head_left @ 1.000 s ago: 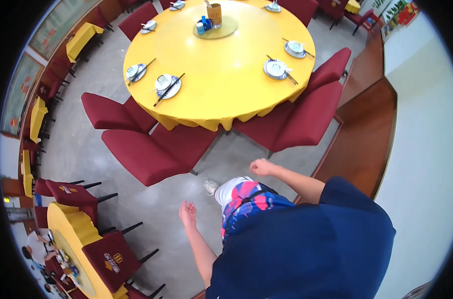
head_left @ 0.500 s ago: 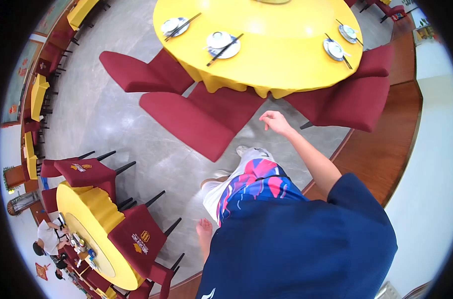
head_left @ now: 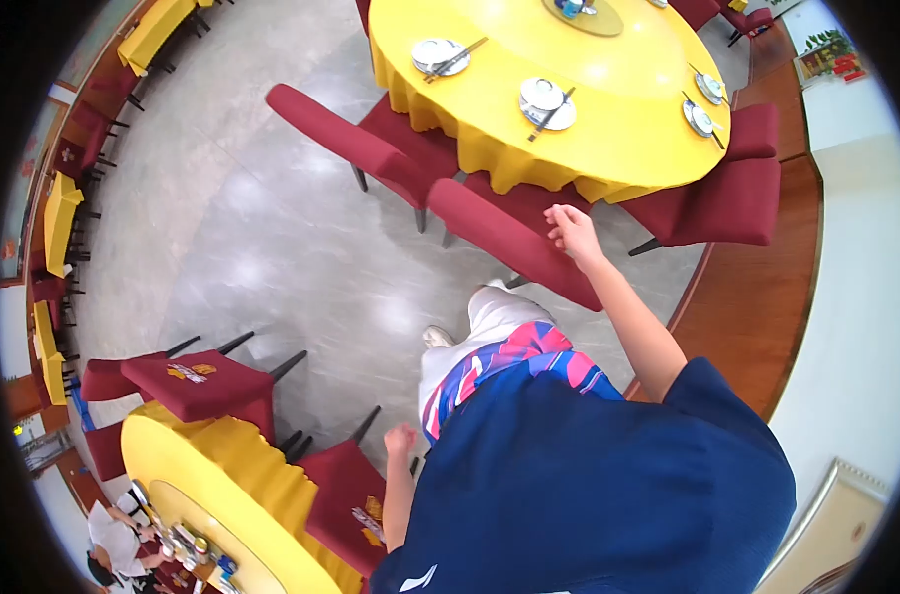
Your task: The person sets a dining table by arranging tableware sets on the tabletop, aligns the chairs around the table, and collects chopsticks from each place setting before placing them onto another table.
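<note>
My right hand (head_left: 573, 234) is raised over the back of a red chair (head_left: 514, 243), fingers loosely curled and apart, with nothing in them. My left hand (head_left: 400, 440) hangs low by my left side near another red chair (head_left: 349, 500); it looks loosely curled, and its fingers are too small to make out. Ahead stands a round table with a yellow cloth (head_left: 608, 139). On it are a bowl and plate (head_left: 544, 97) with chopsticks (head_left: 552, 114), and another place setting (head_left: 440, 56).
A second yellow table (head_left: 163, 445) with red chairs stands at the lower left, with a person in white (head_left: 115, 540) beyond it. Wood panelling (head_left: 747, 287) runs along the right wall. Grey floor (head_left: 272, 218) stretches to the left. Small yellow tables (head_left: 61, 223) line the far left.
The view has turned and moved forward past the chairs, so the large table has shifted right. My right hand has risen and moved right; my left hand has dropped closer to my side.
</note>
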